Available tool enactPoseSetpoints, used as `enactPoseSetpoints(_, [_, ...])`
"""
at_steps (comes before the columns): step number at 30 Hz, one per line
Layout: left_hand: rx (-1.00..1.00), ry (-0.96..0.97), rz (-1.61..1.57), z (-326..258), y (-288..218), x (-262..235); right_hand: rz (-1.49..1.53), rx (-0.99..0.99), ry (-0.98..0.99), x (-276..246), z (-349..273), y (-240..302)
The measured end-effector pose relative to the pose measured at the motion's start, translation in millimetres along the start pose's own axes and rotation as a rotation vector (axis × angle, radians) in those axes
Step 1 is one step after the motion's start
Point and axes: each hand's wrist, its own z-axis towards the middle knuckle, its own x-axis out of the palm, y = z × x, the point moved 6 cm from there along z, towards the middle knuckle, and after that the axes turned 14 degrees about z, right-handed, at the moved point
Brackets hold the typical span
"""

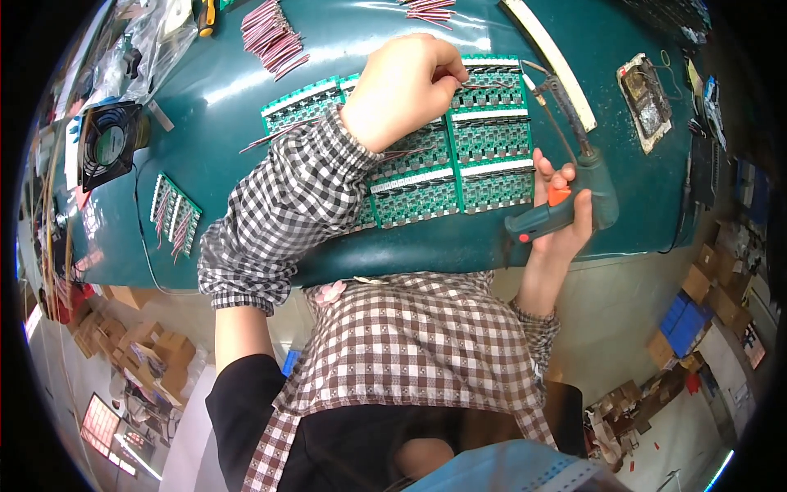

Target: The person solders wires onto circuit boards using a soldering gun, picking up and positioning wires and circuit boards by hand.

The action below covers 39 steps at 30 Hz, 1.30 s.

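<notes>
My left hand (410,86) reaches over the green circuit boards (492,174), its thumb and forefinger pinched on a thin dark red wire (485,85) at the upper right boards. My right hand (566,209) is wrapped around a dark green soldering gun (602,193) with an orange trigger, one finger by that trigger. The gun's long tip points up and left, close to the right edge of the boards. Several boards lie side by side in a block, and a few loose wires rest across them. My left hand and sleeve hide part of the block.
Bundles of red and white wires (270,37) lie at the back. A small board with wires (175,215) and a black fan (111,146) are at left, with a yellow-handled screwdriver (207,18) beyond. A curved white strip (553,57) and a stained tray (645,102) lie right.
</notes>
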Motion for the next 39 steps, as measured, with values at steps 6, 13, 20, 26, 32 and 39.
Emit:
enactPoseSetpoints(6, [-0.110,-0.016,0.011,-6,7,1,0.039,0.038,0.046,-4,2,0])
enactPoseSetpoints(13, [-0.105,-0.066,-0.011,-4,4,10,0.062,0.003,-0.017,-11,6,3])
enactPoseSetpoints(20, [-0.097,-0.112,0.091,-11,6,1,-0.009,0.037,0.054,-2,3,-1])
enactPoseSetpoints(26, [-0.059,-0.134,0.143,-9,3,0,-0.003,0.040,0.066,0,2,-3])
enactPoseSetpoints(32, [-0.056,-0.059,0.223,-14,8,-6,-0.037,0.037,0.068,3,-1,-3])
enactPoseSetpoints(39, [-0.253,-0.246,0.420,-120,29,-80,-0.041,0.013,0.032,5,1,-3])
